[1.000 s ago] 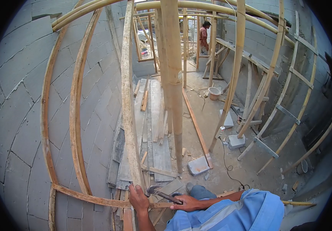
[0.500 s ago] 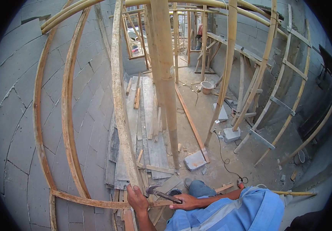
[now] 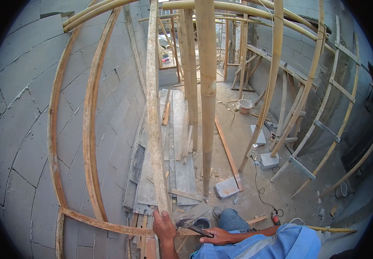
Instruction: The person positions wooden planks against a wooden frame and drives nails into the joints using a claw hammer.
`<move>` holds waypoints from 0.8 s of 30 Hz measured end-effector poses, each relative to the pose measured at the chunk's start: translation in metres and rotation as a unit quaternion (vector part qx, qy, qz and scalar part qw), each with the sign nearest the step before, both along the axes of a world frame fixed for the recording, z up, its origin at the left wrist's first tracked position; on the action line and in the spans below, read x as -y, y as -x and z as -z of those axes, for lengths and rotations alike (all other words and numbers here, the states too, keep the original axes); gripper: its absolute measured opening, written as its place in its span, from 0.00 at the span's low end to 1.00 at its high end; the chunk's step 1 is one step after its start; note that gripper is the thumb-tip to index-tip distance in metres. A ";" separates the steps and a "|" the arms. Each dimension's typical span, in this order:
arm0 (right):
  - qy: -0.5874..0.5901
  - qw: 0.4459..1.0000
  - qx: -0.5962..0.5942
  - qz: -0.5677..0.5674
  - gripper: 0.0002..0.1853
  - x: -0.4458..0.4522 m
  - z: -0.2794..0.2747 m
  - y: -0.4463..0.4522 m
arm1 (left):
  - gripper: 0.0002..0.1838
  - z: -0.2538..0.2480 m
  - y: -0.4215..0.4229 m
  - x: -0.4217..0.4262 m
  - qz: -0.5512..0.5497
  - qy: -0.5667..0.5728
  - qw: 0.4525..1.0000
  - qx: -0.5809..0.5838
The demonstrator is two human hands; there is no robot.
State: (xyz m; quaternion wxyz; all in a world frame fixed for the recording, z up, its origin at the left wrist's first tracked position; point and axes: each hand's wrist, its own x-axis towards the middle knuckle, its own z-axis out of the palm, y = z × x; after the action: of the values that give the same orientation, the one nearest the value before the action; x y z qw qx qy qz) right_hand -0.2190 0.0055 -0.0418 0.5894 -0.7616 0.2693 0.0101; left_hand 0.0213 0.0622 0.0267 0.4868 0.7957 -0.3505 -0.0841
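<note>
My left hand (image 3: 165, 226) is closed round the lower end of a long upright wooden beam (image 3: 155, 129), just above a horizontal wooden rail (image 3: 108, 226). To its right, my right hand (image 3: 217, 236) grips the dark handle of a hammer (image 3: 198, 230). The hammer's head points left, close to the beam and my left hand. Below and behind the hammer is a dark bucket (image 3: 202, 223) with grey contents. Both hands are near the bottom of the view.
A block wall (image 3: 18, 129) with two curved-looking uprights stands left. Grey planks (image 3: 186, 177) lie on the floor ahead. Bamboo poles (image 3: 208, 86) rise in the middle. Right are white blocks (image 3: 269, 161), a cable (image 3: 260, 190), a ladder (image 3: 325, 125) and a pinkish bucket (image 3: 244, 106).
The view has swung, so the scene sits further right than half a second ago. Both hands have shifted slightly right and down in view, still holding beam and hammer. The distant person no longer shows.
</note>
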 end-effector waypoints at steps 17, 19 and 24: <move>0.039 0.990 -0.113 0.077 0.34 -0.023 0.011 -0.011 | 0.32 -0.004 -0.002 -0.008 0.006 -0.046 0.999 0.011; 0.034 0.989 -0.110 0.093 0.31 -0.026 -0.010 -0.017 | 0.30 -0.004 -0.004 -0.008 0.014 -0.059 0.998 -0.008; 0.059 0.987 -0.099 0.114 0.30 -0.027 -0.012 -0.016 | 0.30 -0.008 -0.002 -0.009 0.008 -0.039 0.999 0.002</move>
State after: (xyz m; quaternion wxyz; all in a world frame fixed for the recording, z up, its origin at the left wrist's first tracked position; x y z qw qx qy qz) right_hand -0.2032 0.0330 -0.0303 0.5113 -0.7546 0.4113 0.0020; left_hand 0.0235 0.0710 0.0344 0.4541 0.8115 -0.3541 -0.0994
